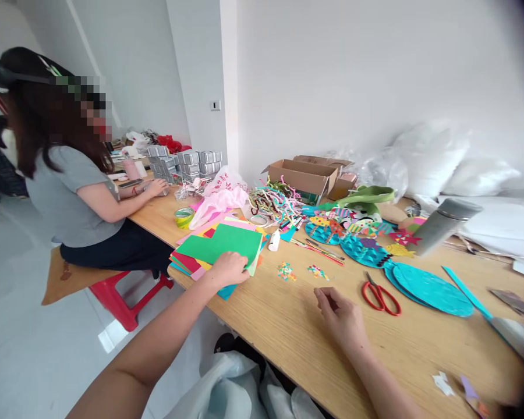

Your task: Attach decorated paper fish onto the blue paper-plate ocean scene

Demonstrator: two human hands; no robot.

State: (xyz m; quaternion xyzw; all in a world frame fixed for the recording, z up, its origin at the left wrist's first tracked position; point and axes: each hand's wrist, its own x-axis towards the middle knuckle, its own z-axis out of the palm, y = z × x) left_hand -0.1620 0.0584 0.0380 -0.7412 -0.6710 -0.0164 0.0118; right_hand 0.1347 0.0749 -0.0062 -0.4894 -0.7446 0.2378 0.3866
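My left hand rests on the lower edge of a green sheet of paper, its fingers bent and closed at the sheet's edge. Below the green sheet lies a stack of coloured paper, in red, pink, blue and other colours. Over the bare wood hovers or rests my right hand, fingers curled in toward the thumb with nothing visible in them. Red-handled scissors lie just to its right, blades partly apart. Small piles of paper bits sit beyond it, near a white glue bottle.
Blue-painted ovals and colourful paper fish lie on the right, beside a grey tumbler. Pipe cleaners and a cardboard box stand behind. At the left, a person sits by stacked grey boxes.
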